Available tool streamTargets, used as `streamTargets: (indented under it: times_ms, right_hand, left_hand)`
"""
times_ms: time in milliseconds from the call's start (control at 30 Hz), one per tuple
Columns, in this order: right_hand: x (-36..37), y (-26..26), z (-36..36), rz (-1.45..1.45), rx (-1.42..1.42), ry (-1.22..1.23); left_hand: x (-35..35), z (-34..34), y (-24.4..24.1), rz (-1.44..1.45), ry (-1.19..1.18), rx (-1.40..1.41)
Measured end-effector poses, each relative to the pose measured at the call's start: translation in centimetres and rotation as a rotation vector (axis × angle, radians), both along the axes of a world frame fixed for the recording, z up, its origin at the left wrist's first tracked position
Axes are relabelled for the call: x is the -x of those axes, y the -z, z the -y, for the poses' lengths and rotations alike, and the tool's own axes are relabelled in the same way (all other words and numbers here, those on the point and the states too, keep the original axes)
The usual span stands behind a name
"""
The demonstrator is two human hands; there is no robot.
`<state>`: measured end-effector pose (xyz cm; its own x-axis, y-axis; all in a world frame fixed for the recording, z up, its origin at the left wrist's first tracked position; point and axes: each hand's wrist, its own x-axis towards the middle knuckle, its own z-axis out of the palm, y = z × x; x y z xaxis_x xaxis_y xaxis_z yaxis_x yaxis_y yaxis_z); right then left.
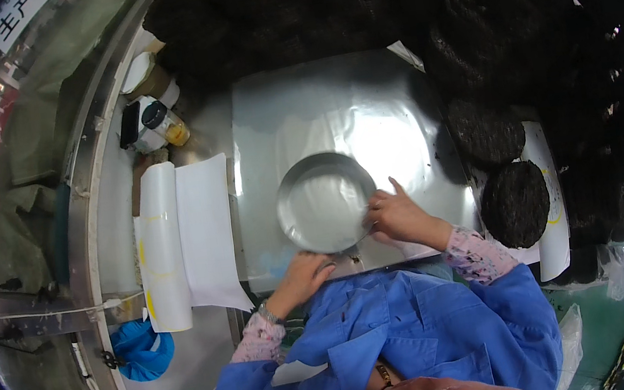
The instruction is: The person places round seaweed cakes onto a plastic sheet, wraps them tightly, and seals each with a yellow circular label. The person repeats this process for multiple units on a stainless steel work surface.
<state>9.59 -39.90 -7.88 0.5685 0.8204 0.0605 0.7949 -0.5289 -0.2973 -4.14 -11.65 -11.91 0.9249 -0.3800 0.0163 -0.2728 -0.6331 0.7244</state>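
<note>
A round, shallow metal pan or ring [322,161] rests on a shiny metal sheet [253,120] in front of me. Whether it has a bottom cannot be made out. At its right rim, the thumb and fingers of my right hand [399,213] grip the wall, while the index finger sticks out, pointing away. My left hand [302,281] is at the near-left edge, its curled fingers against the rim and its thumb apart; its fingertips are partly hidden. A small dark speck [356,259] lies on the sheet between my hands.
Black fibrous discs [515,205], resembling dried seaweed, lie at the right; a large dark pile [290,16] spans the back. At left are curled white sheets [208,231], a lidded jar [175,131] and a blue cloth item [143,350]. A metal rail [87,222] borders the left side.
</note>
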Motion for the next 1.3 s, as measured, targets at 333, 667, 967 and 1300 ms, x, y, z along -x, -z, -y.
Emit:
streamTargets:
  times_ms: [333,667,967,1300]
  right_hand:
    - [3.0,-1.9,8.2,0.006,-0.438,0.502]
    - [7.7,-8.7,7.1,-0.281,-0.557,0.167]
    - [4.7,0.5,4.0,-0.015,-0.328,0.04]
    - [5.4,-1.3,5.2,-0.999,-0.913,0.555]
  left_hand:
    - [-4.9,-0.8,1.6,0.184,0.166,-0.081]
    - [-5.4,-2.2,4.5,0.234,0.281,-0.155]
    - [-12.6,2.7,-12.5,0.604,0.379,-0.134]
    - [-4.6,-2.1,2.8,0.193,-0.06,-0.449]
